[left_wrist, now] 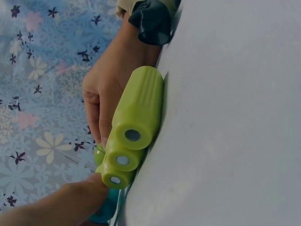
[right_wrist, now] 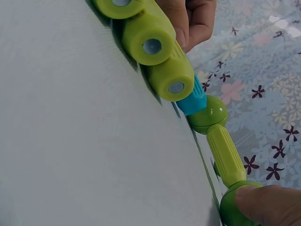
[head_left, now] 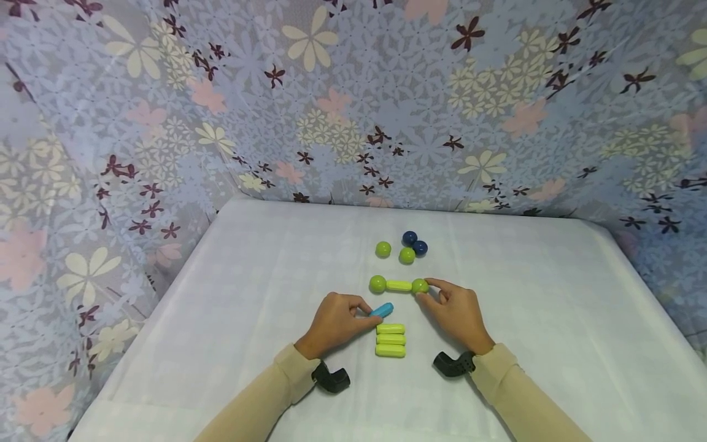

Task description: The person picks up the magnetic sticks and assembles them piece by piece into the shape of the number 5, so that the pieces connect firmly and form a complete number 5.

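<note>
The left hand (head_left: 343, 320) pinches one end of a blue rod (head_left: 382, 310), whose other end points up and right. A green ball (head_left: 378, 284), a yellow-green rod (head_left: 399, 286) and a second green ball (head_left: 420, 286) form a straight row, joined end to end. Thumb and forefinger of the right hand (head_left: 457, 312) grip that right-hand ball. Just below the blue rod lie three parallel yellow-green rods (head_left: 391, 339). In the right wrist view the blue rod (right_wrist: 193, 100) appears beside the left ball (right_wrist: 209, 114); whether they touch I cannot tell.
Farther back on the white cloth (head_left: 276, 245) are two loose green balls (head_left: 383, 249) and two dark blue balls (head_left: 410, 238). A flowered curtain (head_left: 353, 92) hangs behind the table and along its left side.
</note>
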`<state>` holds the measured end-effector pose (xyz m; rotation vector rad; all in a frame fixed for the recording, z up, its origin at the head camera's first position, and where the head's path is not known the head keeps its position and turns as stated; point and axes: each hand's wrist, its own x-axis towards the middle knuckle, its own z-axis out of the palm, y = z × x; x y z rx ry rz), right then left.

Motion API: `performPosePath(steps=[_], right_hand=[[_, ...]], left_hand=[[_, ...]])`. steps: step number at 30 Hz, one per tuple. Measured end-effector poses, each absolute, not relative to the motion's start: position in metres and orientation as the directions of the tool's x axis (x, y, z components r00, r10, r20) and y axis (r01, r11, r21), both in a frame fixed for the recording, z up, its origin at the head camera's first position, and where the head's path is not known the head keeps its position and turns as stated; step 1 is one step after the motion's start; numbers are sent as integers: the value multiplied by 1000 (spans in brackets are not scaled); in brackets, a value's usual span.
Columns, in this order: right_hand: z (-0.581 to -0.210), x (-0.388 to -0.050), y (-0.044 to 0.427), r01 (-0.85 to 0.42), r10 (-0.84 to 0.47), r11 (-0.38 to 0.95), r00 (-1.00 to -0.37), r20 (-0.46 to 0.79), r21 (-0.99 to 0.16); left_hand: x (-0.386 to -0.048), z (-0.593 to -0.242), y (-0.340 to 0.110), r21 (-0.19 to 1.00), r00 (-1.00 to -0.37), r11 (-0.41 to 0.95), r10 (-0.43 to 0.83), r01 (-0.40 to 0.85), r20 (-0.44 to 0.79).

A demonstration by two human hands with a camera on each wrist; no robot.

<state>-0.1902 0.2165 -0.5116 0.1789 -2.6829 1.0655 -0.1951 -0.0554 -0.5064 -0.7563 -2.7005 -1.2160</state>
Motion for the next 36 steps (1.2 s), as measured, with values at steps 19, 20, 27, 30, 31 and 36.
performPosePath(steps=[19,20,27,30,31,36], right_hand=[[-511,-191,213,-216,-41,713,-963,268,-667],[-512,-191,213,-218,-44,713,-962,268,-666],[-513,-191,216,-210,-36,726,-963,269,-655],[-513,-191,217,-205,-35,730,-964,265,-652],[-512,-191,217,-205,-35,729,-964,263,-653],[-511,-191,216,-197,-33,727,-967,253,-657]], left_hand=[[-189,-516,-64,704,-894,558,203,440,399],[-189,-516,-64,702,-897,565,197,434,395],[-192,-514,-60,681,-904,598,233,423,357],[-193,-513,-59,668,-898,600,279,440,341],[-193,-513,-58,662,-895,602,294,446,335],[-193,-513,-59,643,-889,615,332,457,315]])
